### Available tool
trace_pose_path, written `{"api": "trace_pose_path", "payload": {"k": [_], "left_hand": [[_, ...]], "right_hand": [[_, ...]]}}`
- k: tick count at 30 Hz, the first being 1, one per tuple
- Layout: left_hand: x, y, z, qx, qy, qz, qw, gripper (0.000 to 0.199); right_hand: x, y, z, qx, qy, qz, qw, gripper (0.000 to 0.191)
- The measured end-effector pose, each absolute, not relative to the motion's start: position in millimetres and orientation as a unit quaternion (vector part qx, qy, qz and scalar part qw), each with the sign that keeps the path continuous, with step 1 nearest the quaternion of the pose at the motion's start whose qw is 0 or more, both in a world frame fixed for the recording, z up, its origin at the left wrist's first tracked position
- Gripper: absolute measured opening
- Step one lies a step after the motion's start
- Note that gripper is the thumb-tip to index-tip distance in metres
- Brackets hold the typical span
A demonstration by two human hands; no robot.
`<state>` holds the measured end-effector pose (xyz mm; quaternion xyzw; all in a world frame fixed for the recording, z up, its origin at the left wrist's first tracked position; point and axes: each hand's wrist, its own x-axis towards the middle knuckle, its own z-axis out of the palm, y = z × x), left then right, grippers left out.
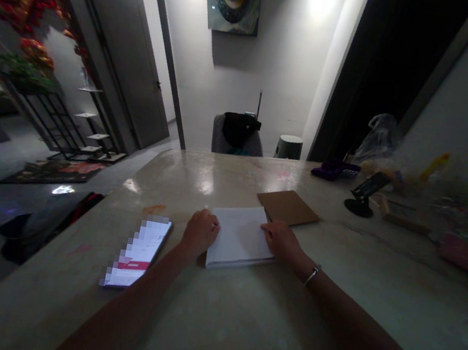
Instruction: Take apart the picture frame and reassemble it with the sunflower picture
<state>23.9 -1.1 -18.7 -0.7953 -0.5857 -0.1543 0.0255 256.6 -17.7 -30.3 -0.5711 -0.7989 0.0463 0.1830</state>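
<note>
Bare, with fingers curled in narrow, the left hand [200,234] met the left edge of a white paper stack [240,239] and the right hand [283,243] met its right edge; whether either one pinched the sheets or only rested against them, I could not tell. That stack was flat, matt and four-cornered, its near edge showing several thin layers, and it lay on a pale stone-like tabletop [206,333], smooth, faintly veined and glossy beyond the stack. Above the right hand, a slim metal bangle [312,275] circled the wrist. Just beyond the stack's far right corner lay a brown, stiff-looking square sheet [289,205], plain and dull. Left of the stack, a slim rectangular phone [141,255] lay with its glassy screen lit. Farther off to the stack's right stood a black stand [365,193] on a round base, with a soft purple item [334,170] and a crinkled clear plastic bag [380,141] beyond. Well past the stack, a black cloth [239,129] draped a rounded grey chair [219,136].
</note>
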Motion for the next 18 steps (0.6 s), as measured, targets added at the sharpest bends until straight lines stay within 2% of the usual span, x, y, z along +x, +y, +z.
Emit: {"api": "trace_pose_path", "payload": {"k": [11,18], "left_hand": [[31.0,-7.9,-11.3,-0.792,-0.601,-0.109,-0.01,0.011],[29.0,-7.2,-17.8,-0.797,-0.594,-0.113,-0.01,0.024]], "right_hand": [[255.3,-19.5,-31.0,-0.559,-0.812,0.025,0.169,0.029],[256.9,-21.6,-38.1,-0.535,-0.824,-0.006,0.186,0.024]]}}
